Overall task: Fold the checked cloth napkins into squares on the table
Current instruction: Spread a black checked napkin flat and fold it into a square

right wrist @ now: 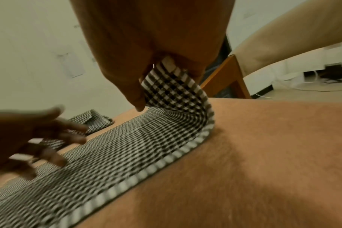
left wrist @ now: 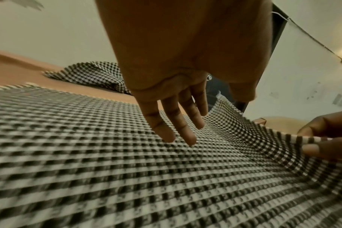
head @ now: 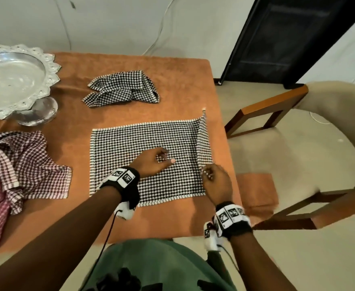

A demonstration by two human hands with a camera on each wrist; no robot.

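Head view: black-and-white napkin lies spread flat on the orange-covered bench, near the front right corner, its right edge raised off the surface
Progress: judged from how things lie, the first fold of this napkin is only starting; no finished square shows anywhere
Left to do: fold this one down to a square, then the crumpled black-and-white napkin further back and the red checked napkins heaped at the left
Right hand: pinches the near right edge of the spread napkin between thumb and fingers; the right wrist view shows the cloth curling up from the bench into that pinch
Left hand: relaxed and holding nothing, fingers spread over the middle of the napkin; the left wrist view shows the fingertips at or just above the cloth, contact not certain
Cloth look: small woven check with a striped border, thin and limp, sagging in a smooth curve where lifted; it should crease easily but may slide on the bench cover
Other things: silver footed dish at the far left; cream chair beside the bench on the right
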